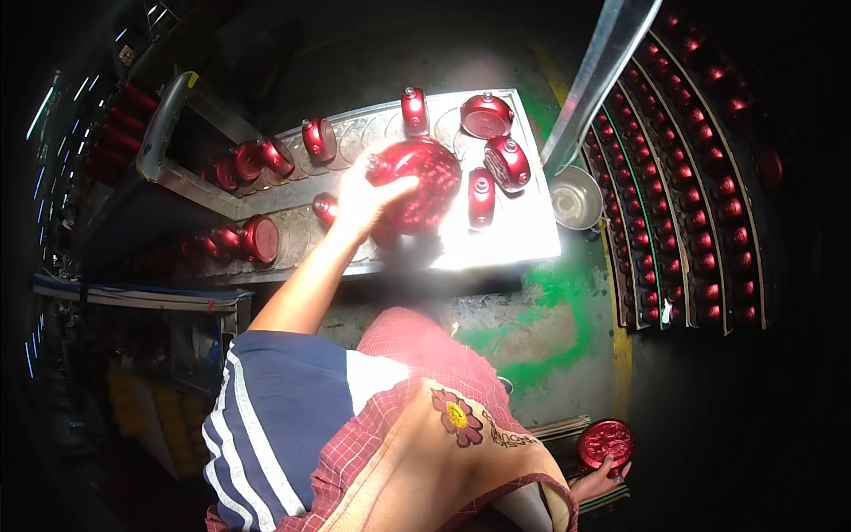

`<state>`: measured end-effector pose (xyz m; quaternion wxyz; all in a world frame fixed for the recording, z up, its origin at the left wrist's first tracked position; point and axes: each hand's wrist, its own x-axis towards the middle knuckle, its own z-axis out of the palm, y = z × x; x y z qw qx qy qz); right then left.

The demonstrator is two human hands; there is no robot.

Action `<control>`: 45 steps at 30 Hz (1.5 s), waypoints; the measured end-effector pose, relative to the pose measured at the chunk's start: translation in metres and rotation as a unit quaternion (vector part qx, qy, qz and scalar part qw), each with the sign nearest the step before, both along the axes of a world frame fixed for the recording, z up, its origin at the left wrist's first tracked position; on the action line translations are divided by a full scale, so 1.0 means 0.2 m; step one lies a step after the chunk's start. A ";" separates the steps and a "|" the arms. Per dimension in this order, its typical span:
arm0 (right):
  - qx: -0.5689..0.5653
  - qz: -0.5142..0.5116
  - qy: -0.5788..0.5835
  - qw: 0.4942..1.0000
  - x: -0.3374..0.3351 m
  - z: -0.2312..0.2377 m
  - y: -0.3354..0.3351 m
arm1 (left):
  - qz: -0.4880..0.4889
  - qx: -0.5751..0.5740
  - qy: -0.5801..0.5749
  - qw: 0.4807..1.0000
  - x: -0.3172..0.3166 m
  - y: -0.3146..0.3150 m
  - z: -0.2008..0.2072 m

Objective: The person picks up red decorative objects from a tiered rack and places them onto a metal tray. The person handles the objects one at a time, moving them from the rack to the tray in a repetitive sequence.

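Observation:
My left hand [365, 197] reaches over the brightly lit table and is closed round a glossy red round flask [424, 188], its thumb lying across the near side. Glare washes out part of the hand. Down at the lower right, my right hand [605, 479] grips another red round flask [606, 440] from below, beside a stack of thin boards [564, 427]. Around my left hand, several red flasks with short necks stand on the table, among them an upright one [414, 111] beyond it and a narrow-side one [481, 197] to its right.
The pale table [541, 239] carries rows of red flasks running left. A metal post [596, 80] rises at its right end, beside a metal pot [576, 197]. Long racks of red flasks [700, 239] fill the right. A metal frame [168, 124] stands at the left.

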<state>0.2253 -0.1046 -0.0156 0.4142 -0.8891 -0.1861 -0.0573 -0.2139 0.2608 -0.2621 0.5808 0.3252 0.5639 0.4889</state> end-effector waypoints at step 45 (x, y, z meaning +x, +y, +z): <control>-0.226 0.474 0.221 0.822 -0.19 -0.40 1.43 | 0.074 -0.280 0.409 0.865 0.06 -0.47 -1.54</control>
